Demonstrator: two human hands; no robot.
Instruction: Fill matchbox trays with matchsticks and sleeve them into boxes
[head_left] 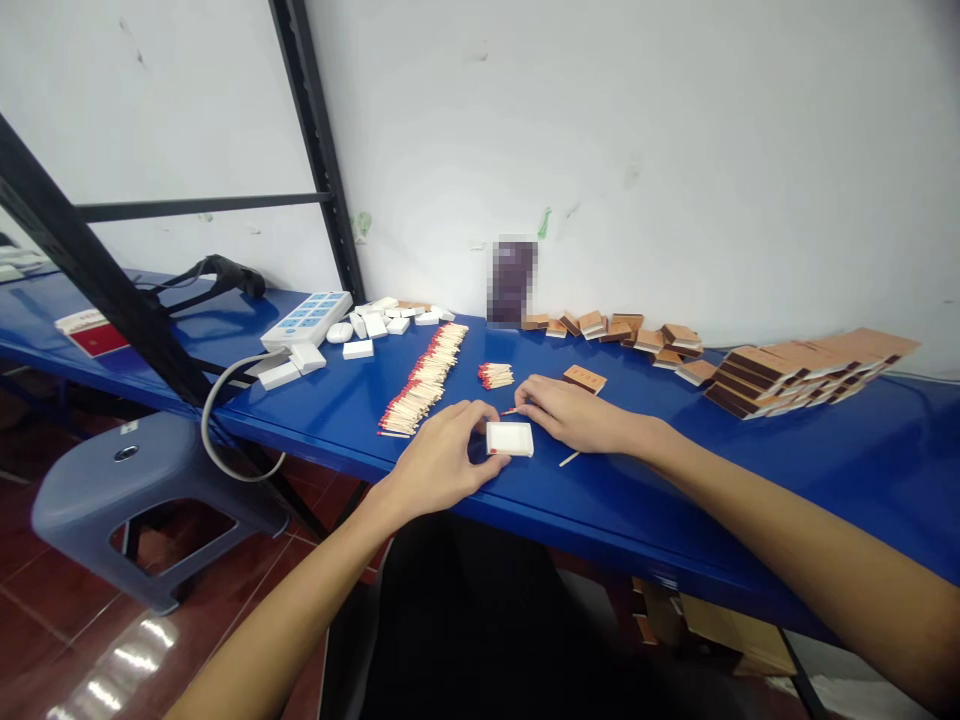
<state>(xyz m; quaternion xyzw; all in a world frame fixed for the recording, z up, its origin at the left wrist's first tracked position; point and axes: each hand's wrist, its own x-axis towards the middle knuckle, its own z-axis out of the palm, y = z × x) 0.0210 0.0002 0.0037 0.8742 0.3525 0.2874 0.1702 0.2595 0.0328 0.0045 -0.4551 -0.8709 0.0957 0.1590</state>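
Note:
My left hand (448, 452) grips a small white matchbox tray (511, 440) by its left side, thumb and fingers curled at its corners. A little red shows at the tray's lower left corner. Just right of and above the tray, my right hand (568, 412) pinches a match (510, 411), its red head pointing left. A loose match (570, 459) lies below that hand. Behind it rests a brown matchbox sleeve (585, 378). A small pile of matches (496, 375) sits beyond the tray, and a long heap of red-headed matches (424, 385) stretches to the left.
White trays (379, 322) and a power strip (309, 318) lie at the back left. Several brown matchboxes (626, 328) run along the wall toward a large stack of matchboxes (806, 370). A black metal post (315, 130) rises behind; a grey stool (142, 500) stands at left.

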